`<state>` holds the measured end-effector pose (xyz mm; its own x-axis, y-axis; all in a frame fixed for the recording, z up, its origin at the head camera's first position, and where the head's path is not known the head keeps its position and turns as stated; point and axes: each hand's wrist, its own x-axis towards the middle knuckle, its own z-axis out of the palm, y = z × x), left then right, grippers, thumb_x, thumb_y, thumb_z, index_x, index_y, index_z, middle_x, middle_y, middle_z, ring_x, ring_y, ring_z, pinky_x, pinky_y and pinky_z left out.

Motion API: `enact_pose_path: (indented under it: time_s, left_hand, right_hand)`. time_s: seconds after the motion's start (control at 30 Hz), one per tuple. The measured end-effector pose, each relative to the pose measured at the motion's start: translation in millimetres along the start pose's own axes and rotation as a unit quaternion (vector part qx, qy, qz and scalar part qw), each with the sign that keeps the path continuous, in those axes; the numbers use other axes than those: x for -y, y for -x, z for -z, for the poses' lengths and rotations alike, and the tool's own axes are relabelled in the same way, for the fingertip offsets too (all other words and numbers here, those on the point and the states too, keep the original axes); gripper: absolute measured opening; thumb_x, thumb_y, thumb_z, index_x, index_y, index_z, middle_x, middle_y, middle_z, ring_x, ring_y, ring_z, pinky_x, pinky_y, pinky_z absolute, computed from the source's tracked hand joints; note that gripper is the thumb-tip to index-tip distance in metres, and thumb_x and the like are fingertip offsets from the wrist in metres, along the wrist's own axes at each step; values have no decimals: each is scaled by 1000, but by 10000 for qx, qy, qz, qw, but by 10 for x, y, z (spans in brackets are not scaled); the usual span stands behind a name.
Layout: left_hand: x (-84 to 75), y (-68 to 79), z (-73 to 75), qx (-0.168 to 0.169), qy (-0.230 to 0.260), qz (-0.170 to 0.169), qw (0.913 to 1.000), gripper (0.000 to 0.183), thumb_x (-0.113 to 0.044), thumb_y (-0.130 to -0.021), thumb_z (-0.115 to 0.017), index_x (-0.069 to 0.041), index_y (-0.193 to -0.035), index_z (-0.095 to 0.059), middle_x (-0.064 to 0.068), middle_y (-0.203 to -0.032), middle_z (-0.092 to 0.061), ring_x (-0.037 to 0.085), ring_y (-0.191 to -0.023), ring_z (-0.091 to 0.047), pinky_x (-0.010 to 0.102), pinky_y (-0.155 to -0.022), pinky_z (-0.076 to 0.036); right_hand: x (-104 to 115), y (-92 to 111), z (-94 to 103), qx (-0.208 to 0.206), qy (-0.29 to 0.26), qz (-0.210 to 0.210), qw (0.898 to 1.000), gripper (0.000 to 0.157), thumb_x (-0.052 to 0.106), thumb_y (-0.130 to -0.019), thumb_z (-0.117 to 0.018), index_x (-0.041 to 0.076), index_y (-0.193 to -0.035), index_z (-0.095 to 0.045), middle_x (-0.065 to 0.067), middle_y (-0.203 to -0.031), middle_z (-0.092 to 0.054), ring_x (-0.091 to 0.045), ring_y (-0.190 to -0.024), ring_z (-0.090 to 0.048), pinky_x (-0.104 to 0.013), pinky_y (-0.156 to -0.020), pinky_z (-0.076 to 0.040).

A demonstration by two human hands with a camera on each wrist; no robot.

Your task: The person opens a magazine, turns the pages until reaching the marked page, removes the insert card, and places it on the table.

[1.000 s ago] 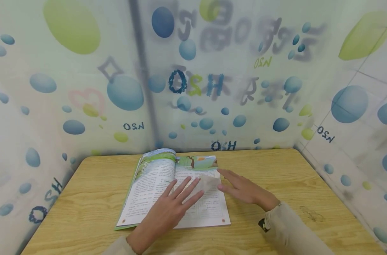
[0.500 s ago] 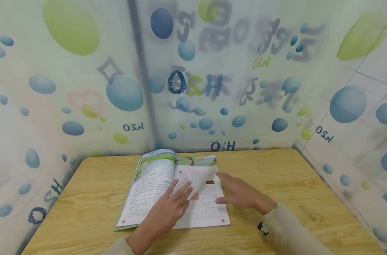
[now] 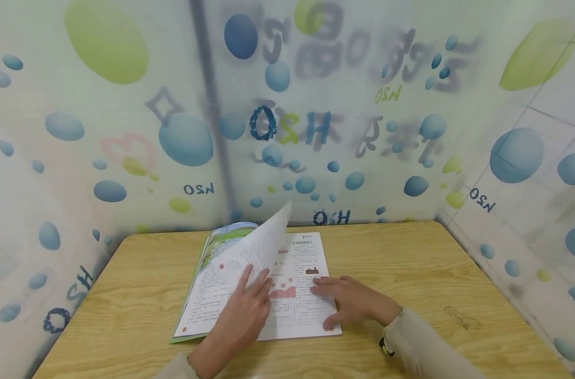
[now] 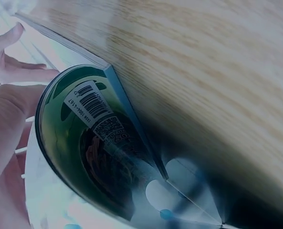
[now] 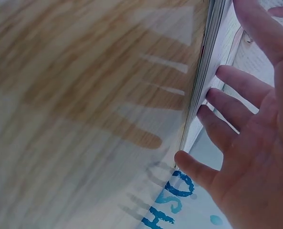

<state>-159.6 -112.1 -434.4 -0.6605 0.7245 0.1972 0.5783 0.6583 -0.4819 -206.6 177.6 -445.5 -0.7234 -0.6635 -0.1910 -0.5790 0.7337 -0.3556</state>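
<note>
An open magazine lies on the wooden table, its pages full of printed text and small pictures. One loose page stands up from the middle, leaning over the left side. My left hand is at this page, its extended fingers against the lower part. On the right page's outer edge rests my right hand, fingers spread and thumb near the lower corner. The right wrist view shows its fingertips along the page stack. In the left wrist view, the green cover curls up, showing a barcode label.
The table has light wood grain and a faint dark mark at the right. Behind it and along both sides hangs a pale curtain with blue and green spots and reversed lettering.
The loose page has swung from the right side leftward and now stands raised. My right hand has come down along the magazine's right edge. My left hand has shifted slightly left.
</note>
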Motion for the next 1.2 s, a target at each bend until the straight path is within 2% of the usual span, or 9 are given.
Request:
enact_pose_path:
  time_s: [0.13,0.27,0.37,0.57,0.77,0.97,1.2]
  left_hand:
    - [-2,11,9,36,89,270,9996,22,-28,-82,-73,-9,-95,-76,11,-128,-64,32,-132,-49,64,-110,-28]
    - [-6,29,23,239,258,540,9979,31,-36,-79,-77,-10,-96,-76,12,-127,-64,33,-131,-50,68,-104,-33]
    - [-12,42,28,425,504,799,9946,31,-36,-79,-77,-9,-95,-75,13,-127,-63,33,-130,-50,68,-100,-36]
    - [-7,44,9,485,1158,1262,9840,29,-29,-77,-79,-5,-93,-74,13,-125,-63,35,-127,-53,67,-91,-45]
    - [4,40,-43,561,1488,1471,9762,30,-26,-79,-78,-3,-97,-73,17,-129,-62,37,-125,-54,66,-83,-48]
    - [25,31,-50,699,1770,1627,9682,31,-24,-80,-77,-2,-102,-72,18,-134,-59,39,-126,-54,65,-82,-50]
    - [73,33,-64,693,2117,1879,9566,30,-21,-79,-77,-4,-104,-72,16,-136,-58,38,-127,-53,62,-78,-52]
  right_hand:
    - [6,-1,0,23,-27,-47,10000,82,57,-80,-74,18,-148,-49,-2,-157,-39,-24,-144,-36,-55,-114,-28]
    - [7,-10,-9,34,-42,-74,10000,82,57,-80,-74,18,-148,-49,-2,-157,-39,-26,-143,-37,-54,-114,-30]
    - [9,-14,-10,40,-29,-66,10000,82,57,-80,-74,18,-148,-49,-3,-157,-40,-26,-143,-37,-54,-114,-30]
    - [15,-11,1,42,-62,-80,9999,81,55,-80,-75,17,-147,-50,-4,-156,-41,-28,-142,-38,-54,-114,-30]
    - [7,-14,1,12,-45,-59,10000,81,56,-80,-75,18,-147,-50,-3,-156,-41,-28,-142,-39,-54,-113,-31]
    - [9,-14,16,-8,-16,-22,10000,81,56,-79,-75,17,-146,-51,-4,-155,-42,-29,-141,-40,-54,-112,-33]
    - [5,-16,21,-39,61,50,10000,80,58,-79,-75,18,-145,-52,-4,-154,-43,-29,-141,-41,-54,-112,-33]
